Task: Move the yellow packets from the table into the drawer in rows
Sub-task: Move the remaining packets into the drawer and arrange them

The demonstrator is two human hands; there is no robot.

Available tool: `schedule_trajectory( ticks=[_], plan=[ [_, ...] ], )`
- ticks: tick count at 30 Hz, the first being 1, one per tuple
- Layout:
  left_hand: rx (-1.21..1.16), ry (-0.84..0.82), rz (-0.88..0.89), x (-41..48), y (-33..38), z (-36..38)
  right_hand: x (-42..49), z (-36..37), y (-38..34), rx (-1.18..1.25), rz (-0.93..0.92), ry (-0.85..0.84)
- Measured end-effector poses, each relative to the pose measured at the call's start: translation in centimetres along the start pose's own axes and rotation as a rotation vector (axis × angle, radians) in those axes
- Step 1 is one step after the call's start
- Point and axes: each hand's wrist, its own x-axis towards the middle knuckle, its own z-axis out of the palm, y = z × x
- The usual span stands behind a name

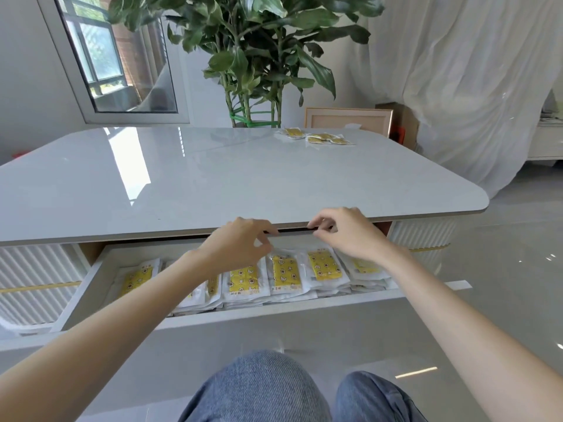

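Left-hand grip: the forearm crosses diagonally over the front wall of the pulled-out drawer. The back of the hand faces up and the fingers curl toward the drawer's rear. The fingertips sit just above the clear top edge of one packet; I cannot tell whether they pinch it or only touch it.

Right-hand grip: over the drawer's right rear corner, wrist bent, fingers curled inward to the left. The tips are at the overhanging lip above the drawer's rear. I cannot tell whether it is grasping or clenched on nothing, because the fingers hide the contact.

The two hands are near each other but apart.

Packets in drawer: yellow, clear-bordered, lying flat side by side in a row across the drawer. They rest on further packets beneath, with edges overlapping. The left forearm covers some of them left of the drawer's middle, and the right wrist covers part of the one at the drawer's right end.

Packets on tabletop: a small cluster far beyond the drawer, right of its middle, well apart from both hands.

Tabletop: glossy pale grey, overhanging the drawer's rear.

Further beyond the drawer:
- a leafy plant
- a leaning picture frame
- a window
- a white drape

On the near side of the drawer are the person's knees in blue jeans.
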Motion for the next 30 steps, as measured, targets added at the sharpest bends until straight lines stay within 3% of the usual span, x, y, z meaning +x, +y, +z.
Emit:
schedule_trajectory(
  ticks=[4,8,13,23,30],
  plan=[
    [-0.015,0.124,0.027,2.0,1.1,-3.2,1.2,-2.2,0.7,0.100,0.051,0.225],
    [-0.009,0.181,0.011,5.8,0.8,-5.4,3.7,-3.4,1.6,0.181,0.112,0.335],
    [0.003,0.145,-0.041,12.2,-0.8,-5.0,8.5,-3.5,3.7,0.229,0.224,0.310],
    [-0.010,0.006,-0.126,28.6,-6.3,-0.4,22.9,-1.5,9.5,0.047,0.316,0.267],
    [0.092,0.081,-0.273,41.6,-8.4,2.2,33.4,0.7,14.0,-0.095,0.375,0.322]
  ],
)
